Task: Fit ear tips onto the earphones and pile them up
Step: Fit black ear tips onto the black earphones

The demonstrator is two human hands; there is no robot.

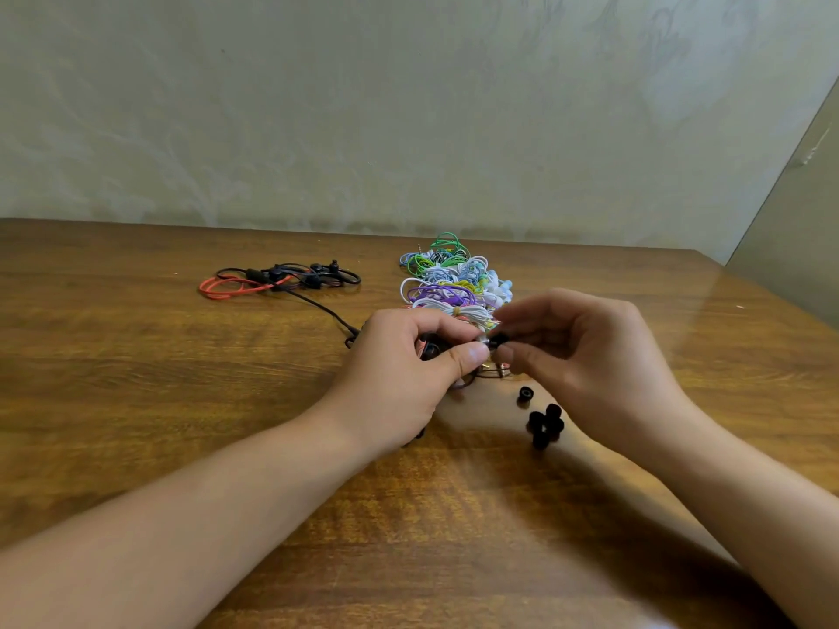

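Over the wooden tabletop [136, 379], the left hand [399, 374] pinches an earphone [485, 345]; the right hand [590, 356] pinches a black ear tip [499, 340] against it. Spare ear tips [542, 424] lie beneath, bundled earphones [454, 279] behind. No readable writing.

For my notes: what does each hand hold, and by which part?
Left hand pinches an earphone by its bud end; right hand fingers pinch a black ear tip at that bud.

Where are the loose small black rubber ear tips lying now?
In the head view, the loose small black rubber ear tips lie on the brown wooden table, just below the right hand, nearer the person than the colourful earphone pile.
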